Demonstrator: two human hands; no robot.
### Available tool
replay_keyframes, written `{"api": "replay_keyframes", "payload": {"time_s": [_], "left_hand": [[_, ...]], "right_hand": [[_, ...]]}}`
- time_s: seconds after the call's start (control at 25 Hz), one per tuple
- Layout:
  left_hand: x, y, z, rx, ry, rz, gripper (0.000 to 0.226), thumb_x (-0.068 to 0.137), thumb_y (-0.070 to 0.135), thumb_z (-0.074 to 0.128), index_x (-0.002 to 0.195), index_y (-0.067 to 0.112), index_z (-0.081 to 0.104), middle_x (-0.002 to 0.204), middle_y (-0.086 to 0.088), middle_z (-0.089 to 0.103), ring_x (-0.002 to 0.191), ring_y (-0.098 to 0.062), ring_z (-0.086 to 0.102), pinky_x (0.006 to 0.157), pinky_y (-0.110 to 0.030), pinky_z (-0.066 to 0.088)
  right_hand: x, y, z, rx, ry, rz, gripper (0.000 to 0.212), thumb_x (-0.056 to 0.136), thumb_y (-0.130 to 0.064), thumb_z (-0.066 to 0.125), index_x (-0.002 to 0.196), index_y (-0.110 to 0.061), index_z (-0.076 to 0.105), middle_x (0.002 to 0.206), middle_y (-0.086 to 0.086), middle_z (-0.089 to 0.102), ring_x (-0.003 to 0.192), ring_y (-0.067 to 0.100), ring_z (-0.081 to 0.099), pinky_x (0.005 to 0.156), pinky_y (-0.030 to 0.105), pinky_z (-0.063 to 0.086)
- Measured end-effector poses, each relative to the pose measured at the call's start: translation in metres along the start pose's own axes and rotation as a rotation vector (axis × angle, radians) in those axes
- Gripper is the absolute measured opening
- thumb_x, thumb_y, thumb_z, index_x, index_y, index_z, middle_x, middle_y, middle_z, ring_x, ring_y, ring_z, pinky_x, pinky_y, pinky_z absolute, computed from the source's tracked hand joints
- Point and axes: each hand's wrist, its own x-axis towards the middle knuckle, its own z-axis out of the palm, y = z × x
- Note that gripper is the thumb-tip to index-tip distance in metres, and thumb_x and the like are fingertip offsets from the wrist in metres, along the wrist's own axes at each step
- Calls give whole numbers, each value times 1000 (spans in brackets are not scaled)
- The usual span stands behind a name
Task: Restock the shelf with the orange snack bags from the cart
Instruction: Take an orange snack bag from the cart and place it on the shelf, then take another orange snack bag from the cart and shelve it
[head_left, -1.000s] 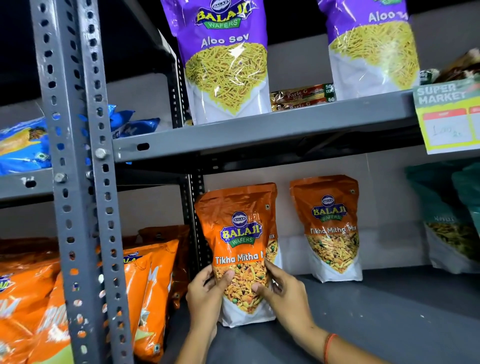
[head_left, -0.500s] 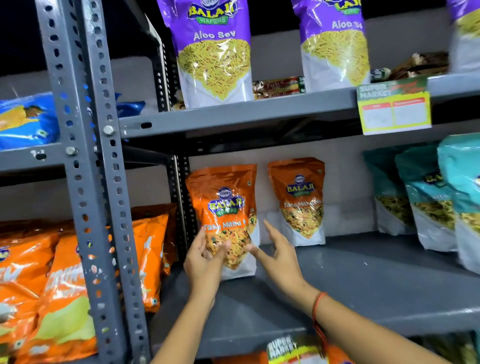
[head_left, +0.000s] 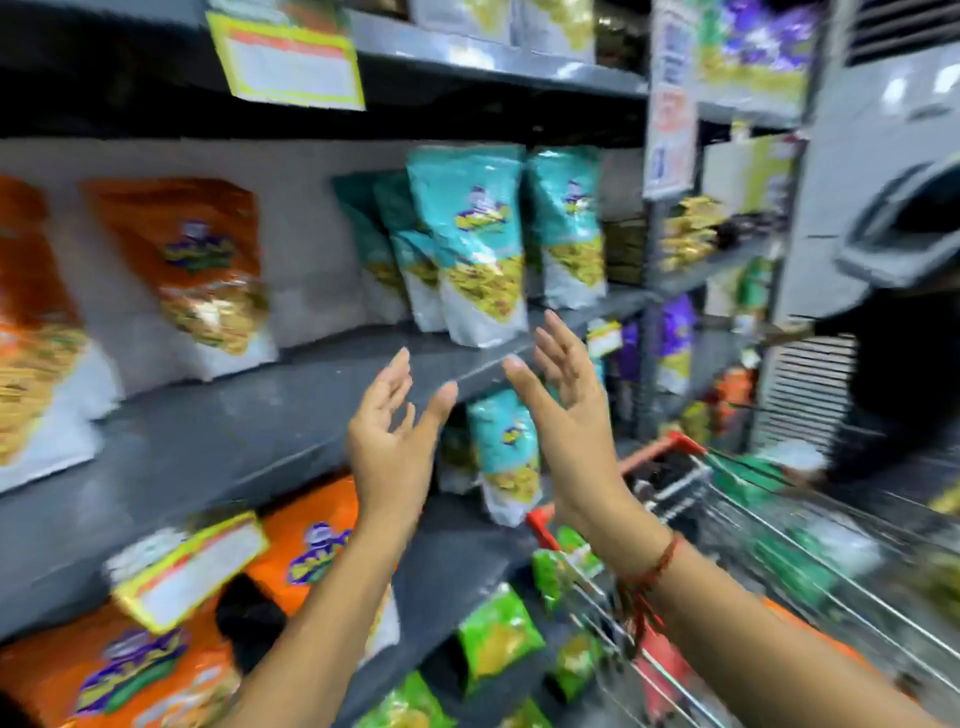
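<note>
Both hands have let go of the orange bag (head_left: 208, 270), now upright on the shelf (head_left: 234, 431). Left hand (head_left: 395, 441) and right hand (head_left: 566, 415) are spread open and empty, swinging toward the cart (head_left: 727, 519) right of the shelf. A hurried swing could topple the teal bags (head_left: 478, 244) beside them.

Grey shelf (head_left: 270, 415) just beyond the spread fingers (head_left: 400, 364), carrying two upright orange snack bags (head_left: 208, 270) well left of them and a cluster of teal bags (head_left: 478, 244) standing right above the fingertips.
</note>
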Motion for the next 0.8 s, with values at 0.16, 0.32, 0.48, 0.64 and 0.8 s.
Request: {"api": "replay_keyframes", "payload": {"time_s": [0.16, 0.32, 0.48, 0.64, 0.8], "left_hand": [[-66, -65, 100, -64, -291, -213, 57, 76, 4, 75, 129, 12, 55, 126, -2, 60, 104, 6, 61, 89, -11, 47], [-147, -140, 191, -15, -642, -445, 57, 71, 7, 81, 121, 22, 58, 122, 1, 64, 108, -7, 62, 90, -12, 48], [-210, -227, 260, 131, -920, -665, 64, 66, 10, 85, 122, 20, 57, 125, -4, 61, 119, -19, 57, 99, -26, 44], [-246, -347, 321, 326, -1094, -890, 73, 71, -3, 78, 136, 5, 47, 137, -12, 53, 119, -17, 49, 97, -26, 38], [-274, -448, 333, 647, -1143, -945, 82, 48, 20, 84, 122, 4, 55, 126, -17, 61, 121, -34, 57, 93, -31, 44]], "right_hand": [[-18, 4, -153, -192, 237, 76, 55, 89, -7, 64, 139, -20, 46, 142, 3, 51, 126, 10, 53, 104, 22, 46], [-55, 34, -285, -373, 407, 241, 53, 86, -11, 67, 135, -25, 50, 137, 0, 54, 128, 14, 52, 103, 29, 45], [-106, 110, -383, -405, 498, 575, 57, 84, -9, 70, 137, -20, 49, 138, 2, 53, 125, 20, 52, 96, 30, 45], [-147, 239, -467, -356, 519, 969, 55, 80, 3, 72, 125, -24, 55, 132, 10, 54, 116, 21, 54, 82, 23, 54], [-158, 344, -506, -263, 612, 1250, 65, 79, 20, 57, 135, -10, 46, 121, 14, 53, 109, 30, 52, 84, 42, 52]]}}
